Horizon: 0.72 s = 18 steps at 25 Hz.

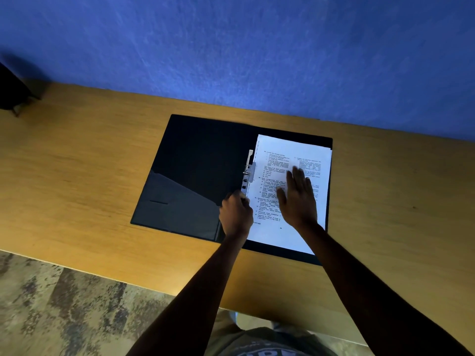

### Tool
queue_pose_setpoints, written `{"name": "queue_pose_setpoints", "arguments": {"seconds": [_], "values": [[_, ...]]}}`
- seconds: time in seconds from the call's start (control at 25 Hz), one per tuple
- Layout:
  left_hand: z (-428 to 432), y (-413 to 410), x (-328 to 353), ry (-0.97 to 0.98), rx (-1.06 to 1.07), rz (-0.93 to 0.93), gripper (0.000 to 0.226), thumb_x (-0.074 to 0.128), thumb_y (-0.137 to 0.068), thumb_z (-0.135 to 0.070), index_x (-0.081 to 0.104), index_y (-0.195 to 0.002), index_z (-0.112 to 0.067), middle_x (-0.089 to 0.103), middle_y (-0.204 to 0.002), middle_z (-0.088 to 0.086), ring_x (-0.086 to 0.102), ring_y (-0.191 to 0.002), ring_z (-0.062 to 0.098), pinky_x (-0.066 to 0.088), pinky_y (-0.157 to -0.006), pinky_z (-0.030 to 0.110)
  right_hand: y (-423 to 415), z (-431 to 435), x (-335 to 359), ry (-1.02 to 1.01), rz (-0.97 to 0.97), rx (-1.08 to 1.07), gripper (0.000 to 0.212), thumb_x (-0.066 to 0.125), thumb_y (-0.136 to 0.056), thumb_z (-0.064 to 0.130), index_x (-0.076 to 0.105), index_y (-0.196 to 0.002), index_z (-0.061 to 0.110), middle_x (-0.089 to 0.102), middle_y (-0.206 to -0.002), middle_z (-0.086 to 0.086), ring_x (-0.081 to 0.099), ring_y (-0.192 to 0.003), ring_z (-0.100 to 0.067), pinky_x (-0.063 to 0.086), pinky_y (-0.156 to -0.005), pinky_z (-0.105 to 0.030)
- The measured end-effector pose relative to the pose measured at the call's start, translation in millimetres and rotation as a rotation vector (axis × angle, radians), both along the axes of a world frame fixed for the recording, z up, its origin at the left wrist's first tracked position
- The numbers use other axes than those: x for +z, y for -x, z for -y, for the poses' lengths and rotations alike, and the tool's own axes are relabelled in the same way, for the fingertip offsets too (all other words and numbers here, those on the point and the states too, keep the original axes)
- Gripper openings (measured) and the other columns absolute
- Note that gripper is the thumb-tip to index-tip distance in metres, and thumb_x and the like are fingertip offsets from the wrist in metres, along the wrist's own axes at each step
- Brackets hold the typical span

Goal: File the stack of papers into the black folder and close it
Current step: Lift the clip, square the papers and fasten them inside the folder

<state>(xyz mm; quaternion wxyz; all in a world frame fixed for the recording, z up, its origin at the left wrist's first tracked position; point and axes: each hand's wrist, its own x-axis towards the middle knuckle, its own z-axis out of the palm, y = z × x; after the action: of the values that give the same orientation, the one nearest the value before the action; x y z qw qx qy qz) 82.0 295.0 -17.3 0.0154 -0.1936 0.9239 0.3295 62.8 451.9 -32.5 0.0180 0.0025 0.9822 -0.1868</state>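
Note:
The black folder [195, 163] lies open on the wooden table. A stack of white printed papers [303, 155] rests on its right half. A silver metal clip [248, 170] runs along the spine, its lever raised at the far end. My right hand [299, 199] lies flat on the papers with fingers spread, pressing them down. My left hand [236, 214] is curled at the near end of the clip, fingers closed on it. The left inner cover has a dark pocket [177, 204].
The wooden table [82, 176] stands against a blue wall [231, 47]. A dark object [12, 91] sits at the far left edge of the table. Patterned floor [64, 304] shows below the table's near edge.

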Motion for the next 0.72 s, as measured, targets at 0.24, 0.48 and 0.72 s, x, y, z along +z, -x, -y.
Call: {"name": "queue_pose_setpoints", "arguments": {"seconds": [0.24,0.48,0.72], "values": [[1,-1,-2,0.004,-0.012,-0.020,0.008,0.059,-0.090,-0.011,0.065,-0.087,-0.014,0.072,-0.091,0.005,0.064,-0.081,0.025,0.037,-0.061,0.026,-4,7,-18,-0.066,-0.048,0.035,0.060,0.039,-0.103,0.033,0.030,-0.149,-0.004,0.024,-0.159,-0.023,0.019,-0.150,-0.036,0.021,-0.122,-0.047],[4,3,-2,-0.006,-0.027,0.053,0.008,0.058,-0.090,-0.014,0.065,-0.087,-0.016,0.071,-0.092,0.003,0.059,-0.083,0.023,0.036,-0.062,0.029,-5,9,-26,-0.124,-0.062,0.039,0.061,0.027,-0.105,0.037,0.027,-0.150,-0.004,0.022,-0.160,-0.024,0.017,-0.151,-0.035,0.019,-0.123,-0.048],[18,32,17,-0.002,-0.013,-0.161,0.021,0.050,-0.088,-0.003,0.069,-0.093,-0.009,0.065,-0.102,0.010,0.055,-0.100,0.028,0.043,-0.067,0.032,-5,8,-28,-0.175,-0.071,0.031,0.060,0.026,-0.105,0.036,0.026,-0.151,-0.003,0.019,-0.161,-0.023,0.013,-0.152,-0.034,0.017,-0.123,-0.047]]}}
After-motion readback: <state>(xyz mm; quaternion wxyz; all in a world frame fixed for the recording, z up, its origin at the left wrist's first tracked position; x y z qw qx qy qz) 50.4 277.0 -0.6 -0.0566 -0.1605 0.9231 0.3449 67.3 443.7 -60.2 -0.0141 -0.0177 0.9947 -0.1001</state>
